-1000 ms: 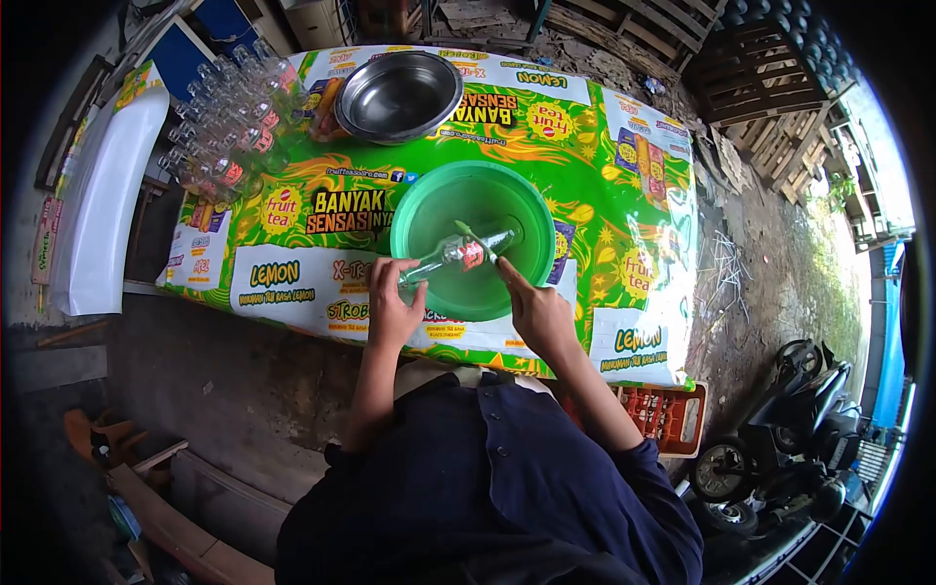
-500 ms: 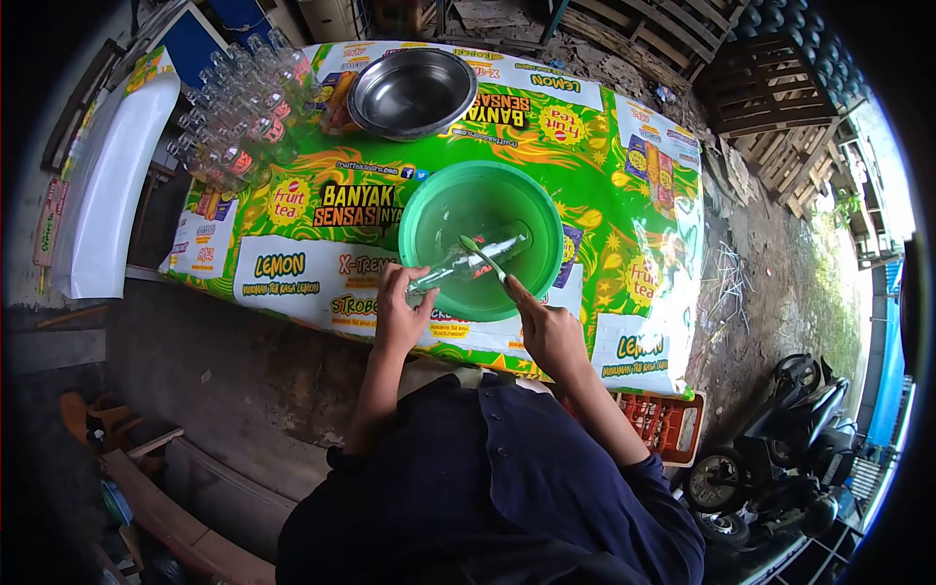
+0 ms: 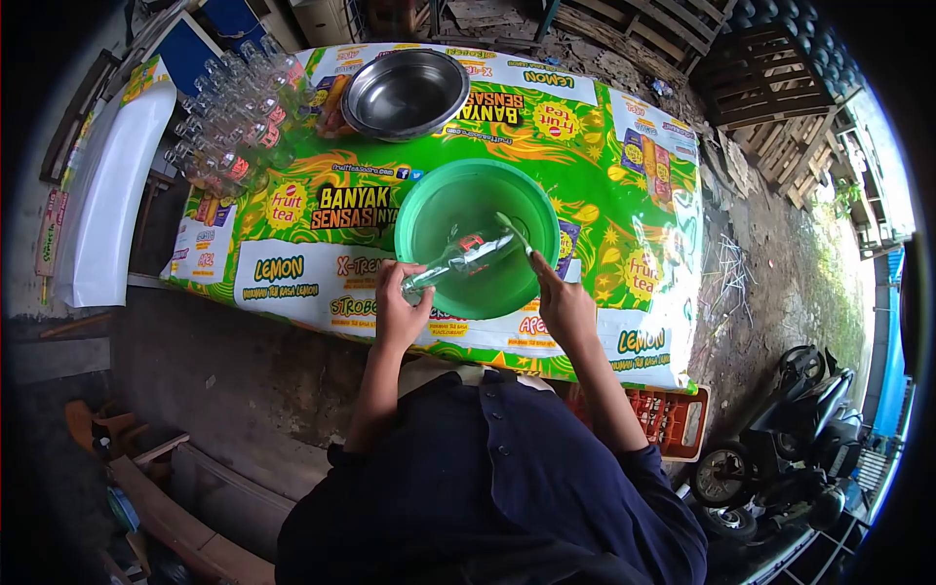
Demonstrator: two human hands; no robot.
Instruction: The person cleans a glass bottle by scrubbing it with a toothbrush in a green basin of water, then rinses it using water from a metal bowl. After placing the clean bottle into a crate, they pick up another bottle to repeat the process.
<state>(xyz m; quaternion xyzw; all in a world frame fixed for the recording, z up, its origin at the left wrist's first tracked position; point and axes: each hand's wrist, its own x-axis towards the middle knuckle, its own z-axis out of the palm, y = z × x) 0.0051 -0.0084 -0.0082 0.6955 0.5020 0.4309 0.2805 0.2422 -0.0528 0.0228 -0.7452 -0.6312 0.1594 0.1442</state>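
A green basin point(image 3: 408, 210) of water stands near the table's front edge. My left hand point(image 3: 404, 300) is closed on the neck of a clear glass bottle point(image 3: 470, 253) with a red label; the bottle slants up to the right inside the basin. In my right hand point(image 3: 564, 297) is the handle of a light green brush point(image 3: 513, 232), its head by the far end of the bottle. Whether the brush touches the glass I cannot tell.
Several empty glass bottles point(image 3: 239, 122) crowd the table's far left corner. A steel bowl point(image 3: 405, 95) sits behind the basin on the printed table cover point(image 3: 604, 195). Below the right front corner is a red crate point(image 3: 673, 421); motorbikes point(image 3: 780, 448) stand at the lower right.
My right hand and the brush have moved right, from the bottle's middle to near its far end. The bottle has turned, and its red label now shows higher up.
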